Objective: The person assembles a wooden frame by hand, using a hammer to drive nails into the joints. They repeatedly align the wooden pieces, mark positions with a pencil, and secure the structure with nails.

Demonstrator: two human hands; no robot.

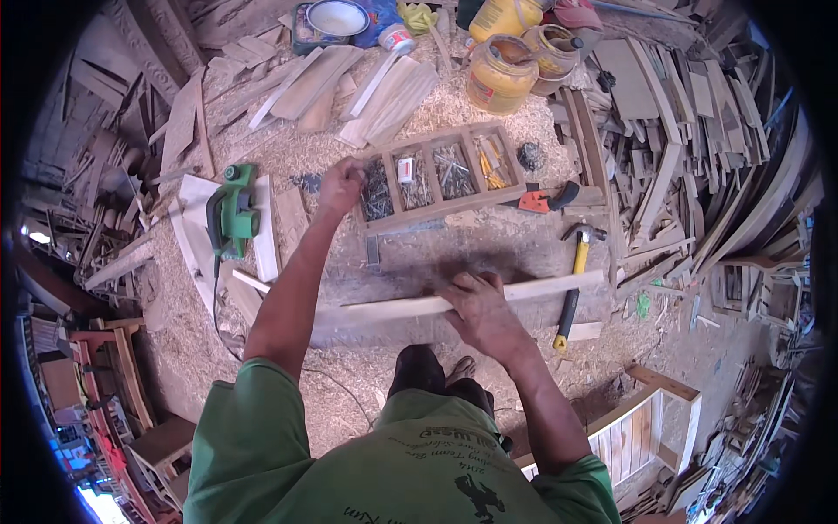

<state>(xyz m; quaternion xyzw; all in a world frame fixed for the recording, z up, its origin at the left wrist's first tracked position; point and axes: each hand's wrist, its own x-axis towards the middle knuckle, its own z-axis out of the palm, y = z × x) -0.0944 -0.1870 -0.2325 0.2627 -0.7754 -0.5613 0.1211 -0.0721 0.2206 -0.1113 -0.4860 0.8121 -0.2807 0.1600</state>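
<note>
My left hand (pixel 343 185) is at the left end of a wooden compartment box (pixel 454 208), its fingers curled together beside the compartment of dark nails (pixel 377 194). Whatever lies between those fingertips is too small to make out. My right hand (pixel 480 313) is closed over a long, pale wooden strip (pixel 559 285), which lies across the bench in front of me. Other compartments of the box hold a small white and red box (pixel 406 170), more nails (pixel 454 170) and yellow pieces (pixel 493 166). To the right of the strip's middle lies a claw hammer (pixel 573 293) with a yellow and black handle.
A green power planer (pixel 234 212) with a cord sits at the left. An orange and black tool (pixel 546 199) lies right of the box. Yellow jars (pixel 502 77), a bowl (pixel 338 17) and wood offcuts (pixel 393 100) stand behind. Stacked boards (pixel 690 113) crowd the right side.
</note>
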